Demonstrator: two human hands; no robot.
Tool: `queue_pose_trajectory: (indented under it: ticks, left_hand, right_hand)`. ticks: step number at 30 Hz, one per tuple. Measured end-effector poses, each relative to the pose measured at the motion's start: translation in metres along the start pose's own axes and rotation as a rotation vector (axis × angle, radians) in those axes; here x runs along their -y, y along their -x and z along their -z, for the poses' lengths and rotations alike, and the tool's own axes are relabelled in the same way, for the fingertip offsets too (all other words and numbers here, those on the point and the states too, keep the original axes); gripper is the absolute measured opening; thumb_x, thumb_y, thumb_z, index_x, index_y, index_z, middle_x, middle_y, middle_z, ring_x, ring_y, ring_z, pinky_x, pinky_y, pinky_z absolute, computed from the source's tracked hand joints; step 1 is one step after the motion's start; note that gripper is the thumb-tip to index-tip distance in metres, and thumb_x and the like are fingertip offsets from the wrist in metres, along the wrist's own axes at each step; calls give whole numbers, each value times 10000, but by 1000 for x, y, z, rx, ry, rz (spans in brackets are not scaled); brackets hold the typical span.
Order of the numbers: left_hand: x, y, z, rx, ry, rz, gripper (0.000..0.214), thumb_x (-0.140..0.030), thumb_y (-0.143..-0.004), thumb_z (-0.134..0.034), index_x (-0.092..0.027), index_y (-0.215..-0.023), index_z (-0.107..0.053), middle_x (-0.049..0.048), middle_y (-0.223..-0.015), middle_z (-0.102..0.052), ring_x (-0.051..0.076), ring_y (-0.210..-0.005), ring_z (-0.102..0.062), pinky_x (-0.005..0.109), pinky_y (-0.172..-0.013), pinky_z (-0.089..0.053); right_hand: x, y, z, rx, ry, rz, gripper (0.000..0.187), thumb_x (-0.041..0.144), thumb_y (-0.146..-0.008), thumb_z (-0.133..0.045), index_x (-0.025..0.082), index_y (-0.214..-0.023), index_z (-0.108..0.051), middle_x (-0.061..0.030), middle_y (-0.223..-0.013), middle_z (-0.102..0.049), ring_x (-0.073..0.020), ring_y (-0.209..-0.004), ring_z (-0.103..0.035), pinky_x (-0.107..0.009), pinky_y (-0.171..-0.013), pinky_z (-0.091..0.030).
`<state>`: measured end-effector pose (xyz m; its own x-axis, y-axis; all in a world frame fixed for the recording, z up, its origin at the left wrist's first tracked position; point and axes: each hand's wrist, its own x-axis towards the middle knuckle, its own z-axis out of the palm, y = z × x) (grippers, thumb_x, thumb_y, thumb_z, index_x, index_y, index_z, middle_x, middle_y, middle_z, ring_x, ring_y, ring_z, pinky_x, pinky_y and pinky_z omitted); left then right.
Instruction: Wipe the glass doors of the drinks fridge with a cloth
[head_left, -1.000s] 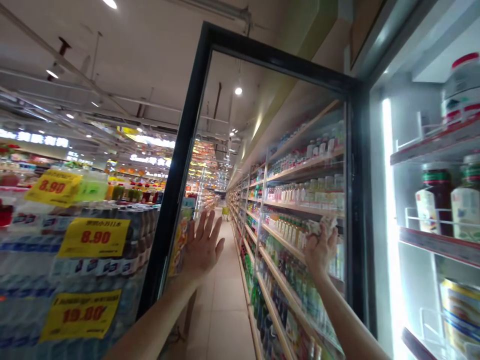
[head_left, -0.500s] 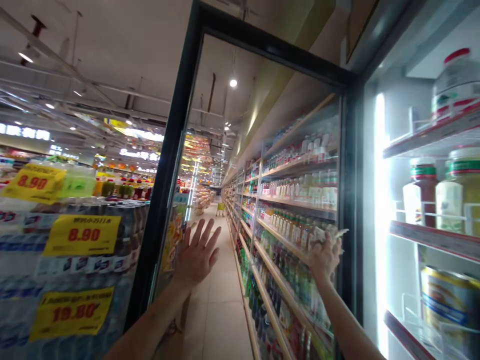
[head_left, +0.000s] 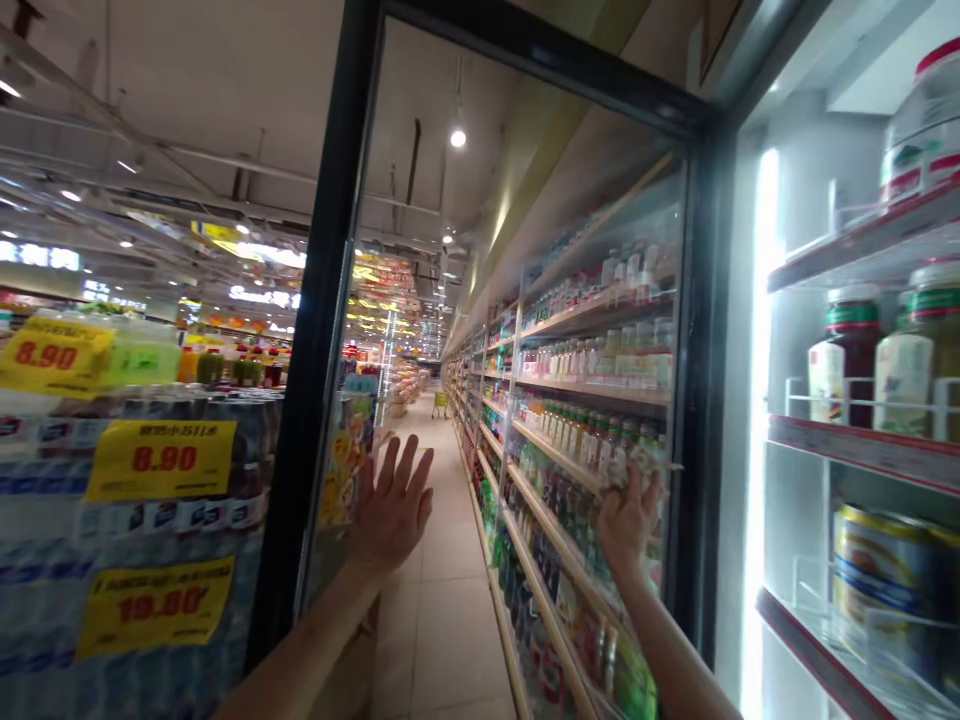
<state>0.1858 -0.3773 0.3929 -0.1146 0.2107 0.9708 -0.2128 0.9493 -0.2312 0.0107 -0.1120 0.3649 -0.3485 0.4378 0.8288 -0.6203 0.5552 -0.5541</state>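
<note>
A black-framed glass door (head_left: 480, 300) stands swung open in front of me, with the aisle and shelves showing through its pane. My left hand (head_left: 394, 510) lies against the glass near the door's left side, fingers spread and nothing in it. My right hand (head_left: 628, 515) is at the pane's right part, its fingers pressing a crumpled whitish cloth (head_left: 630, 468) to the glass. Part of the cloth is hidden behind the fingers, and a thin end sticks out to the right.
At right is the lit cooler with bottles (head_left: 847, 355) and large cans (head_left: 877, 570) on wire-fronted shelves. Left of the door stand stacked drinks with yellow price signs (head_left: 161, 458). A tiled aisle floor (head_left: 439, 620) runs ahead toward a small yellow-green cart (head_left: 440, 403).
My right hand has slid the cloth a little to the left across the glass. My left hand stays nearly in place, fingers spread. The whole view has shifted slightly.
</note>
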Motion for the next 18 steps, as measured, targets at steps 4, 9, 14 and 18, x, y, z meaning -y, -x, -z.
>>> queue_pose_trajectory:
  ticks: [4, 9, 14, 18]
  left_hand:
    - [3, 0, -2, 19, 6, 0, 564, -307, -890, -419, -219, -1424, -261, 107, -1433, -366, 237, -1399, -149, 477, -1135, -103]
    - [3, 3, 1, 44, -2, -49, 557, -327, -884, -427, -204, -1412, -296, 105, -1419, -392, 242, -1407, -100, 488, -1137, -78]
    - [1, 4, 3, 66, -24, -45, 528, -313, -884, -423, -203, -1393, -336, 94, -1419, -393, 241, -1408, -87, 489, -1140, -57]
    - [2, 5, 1, 54, -5, -50, 532, -314, -886, -432, -206, -1397, -327, 97, -1420, -392, 245, -1406, -105, 492, -1138, -79]
  right_hand:
    - [56, 51, -10, 203, -65, 574, 454, 165, -811, -441, 260, -1247, -522, -73, -1513, -195, -306, -1392, -163, -554, -1067, -229]
    - [43, 46, -9, 189, -58, 581, 435, 184, -818, -443, 292, -1227, -541, -61, -1484, -278, -278, -1370, -240, -556, -1073, -215]
    - [25, 18, -6, 3, -14, 95, 462, 253, -837, -379, 174, -1275, -505, -168, -1475, -258, -334, -1353, -254, -600, -1017, -272]
    - [73, 54, -8, 255, -56, 594, 428, 210, -832, -430, 262, -1245, -528, -83, -1494, -248, -289, -1387, -191, -549, -1069, -234]
